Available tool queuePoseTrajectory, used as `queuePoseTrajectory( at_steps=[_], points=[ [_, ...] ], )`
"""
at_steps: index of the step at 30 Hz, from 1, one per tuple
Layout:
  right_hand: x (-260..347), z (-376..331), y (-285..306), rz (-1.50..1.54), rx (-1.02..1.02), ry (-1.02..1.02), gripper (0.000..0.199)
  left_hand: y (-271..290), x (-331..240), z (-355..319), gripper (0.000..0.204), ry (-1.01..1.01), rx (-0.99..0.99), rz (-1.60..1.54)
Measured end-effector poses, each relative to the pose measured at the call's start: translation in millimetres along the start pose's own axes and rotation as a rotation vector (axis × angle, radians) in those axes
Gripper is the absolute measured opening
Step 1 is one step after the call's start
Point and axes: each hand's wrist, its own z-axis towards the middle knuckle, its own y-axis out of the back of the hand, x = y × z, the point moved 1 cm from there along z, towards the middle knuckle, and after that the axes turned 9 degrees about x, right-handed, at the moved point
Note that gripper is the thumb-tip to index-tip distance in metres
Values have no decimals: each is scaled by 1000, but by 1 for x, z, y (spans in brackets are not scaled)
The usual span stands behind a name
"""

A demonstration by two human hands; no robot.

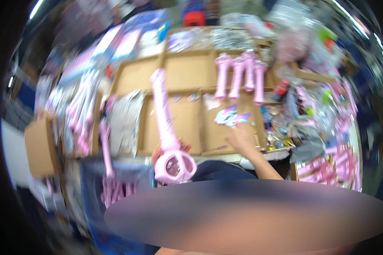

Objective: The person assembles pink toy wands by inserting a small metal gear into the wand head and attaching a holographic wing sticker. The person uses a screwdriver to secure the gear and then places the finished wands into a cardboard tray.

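A long pink toy wand [164, 112] with a round, cage-like head stands in front of me, the head toward my body. My left hand [156, 155] is closed around it just above the head, partly hidden behind the wand. My right hand [242, 140] reaches over the right-hand cardboard tray [217, 134], thumb and fingers apart. Its fingertips are at the near edge of a small pile of shiny blue and purple wing-shaped pieces [230, 115]; motion blur hides whether they touch.
Several pink wand handles [238, 76] lie across the trays at the back right. A blue bin [91, 182] with pink parts stands at the lower left. Small mixed parts [281, 127] and pink strips [327, 170] crowd the right side. A grey cloth [125, 121] lies left of the trays.
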Motion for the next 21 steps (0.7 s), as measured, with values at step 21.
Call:
queuePoseTrajectory(
  at_steps=[21],
  points=[
    [58,42,7,266,-198,694,72,6,13,9,75,343,63,-817]
  ],
)
